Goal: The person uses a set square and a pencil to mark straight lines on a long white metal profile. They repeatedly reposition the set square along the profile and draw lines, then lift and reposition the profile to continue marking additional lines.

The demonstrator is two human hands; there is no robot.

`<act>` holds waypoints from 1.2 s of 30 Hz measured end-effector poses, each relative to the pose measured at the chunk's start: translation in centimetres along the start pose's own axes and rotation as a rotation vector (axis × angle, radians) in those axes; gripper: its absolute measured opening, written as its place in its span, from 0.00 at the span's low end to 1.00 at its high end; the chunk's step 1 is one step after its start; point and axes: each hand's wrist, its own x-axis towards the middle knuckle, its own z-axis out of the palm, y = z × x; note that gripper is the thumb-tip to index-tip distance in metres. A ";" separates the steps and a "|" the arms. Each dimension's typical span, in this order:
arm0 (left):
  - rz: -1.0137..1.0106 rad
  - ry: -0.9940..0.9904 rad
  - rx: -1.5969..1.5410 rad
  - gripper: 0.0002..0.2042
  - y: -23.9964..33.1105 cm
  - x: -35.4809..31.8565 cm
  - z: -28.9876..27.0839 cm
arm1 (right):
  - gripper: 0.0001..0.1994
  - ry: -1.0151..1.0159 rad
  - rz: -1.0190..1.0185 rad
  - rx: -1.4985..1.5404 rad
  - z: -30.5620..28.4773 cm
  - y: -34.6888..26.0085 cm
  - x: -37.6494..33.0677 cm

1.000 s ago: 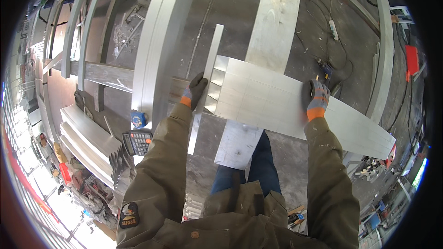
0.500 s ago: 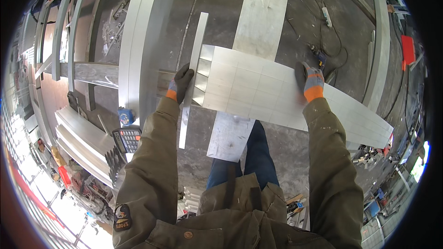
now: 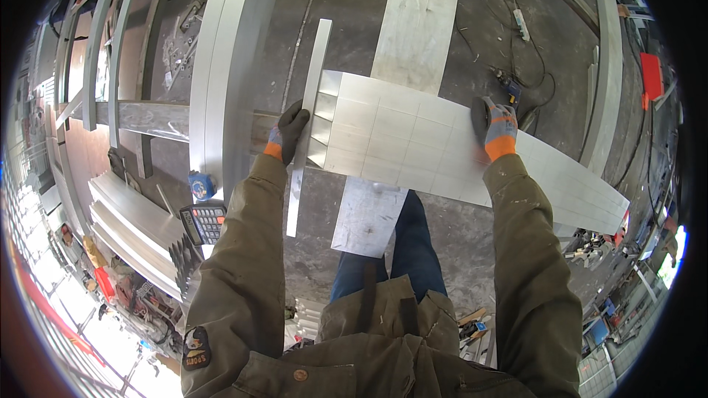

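- Two gloved hands are at pale metal: the left hand [image 3: 288, 133] at a strip [image 3: 317, 55], the right hand [image 3: 495, 131] at a panel [image 3: 413, 136].
- The panel is long, silvery and dully shiny; fine lines run along it and others cross it, marking its face into rectangles.
- Its left end shows a row of folded, triangular hollows, shaded inside and facing the strip.
- Its right end looks narrower, though the fisheye bend leaves the true outline uncertain.
- The panel lies across a plank [image 3: 419, 22], slanting down toward the right.
- The strip is thin and straight, just beside the hollows; whether it touches them cannot be told.
- The left grip is closed on the strip near its middle; the thumb's place is hard to make out.
- The right grip has bent fingers at the panel's far edge; how far it is closed, and whether it pinches that edge, cannot be told.
- The right sleeve [image 3: 525, 250] covers part of the panel's near edge, and the panel hides the plank's middle.
- The upper border cuts off the plank and a beam [image 3: 228, 51] at left.
- A tape measure [image 3: 200, 186] and a calculator [image 3: 206, 222] sit near the left sleeve [image 3: 247, 250]; a tool [image 3: 510, 90] beyond the right hand is too small to identify.
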 end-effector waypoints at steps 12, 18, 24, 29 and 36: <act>-0.013 -0.002 -0.093 0.23 -1.2 0.5 0.2 | 0.27 0.050 0.049 0.069 0.8 0.2 -0.1; -0.015 -0.007 -0.032 0.24 -0.9 0.3 0.0 | 0.22 0.041 0.045 0.030 -0.4 -0.8 0.0; -0.028 0.003 -0.019 0.23 0.1 -0.1 0.3 | 0.15 0.300 -0.121 0.190 -0.9 -2.4 -1.4; -0.018 0.013 -0.003 0.22 0.3 -0.2 0.4 | 0.12 0.316 -0.134 0.183 -0.3 -3.2 -2.1; -0.013 0.034 -0.034 0.22 -0.3 0.1 0.6 | 0.12 0.342 -0.149 0.153 0.0 -3.1 -2.3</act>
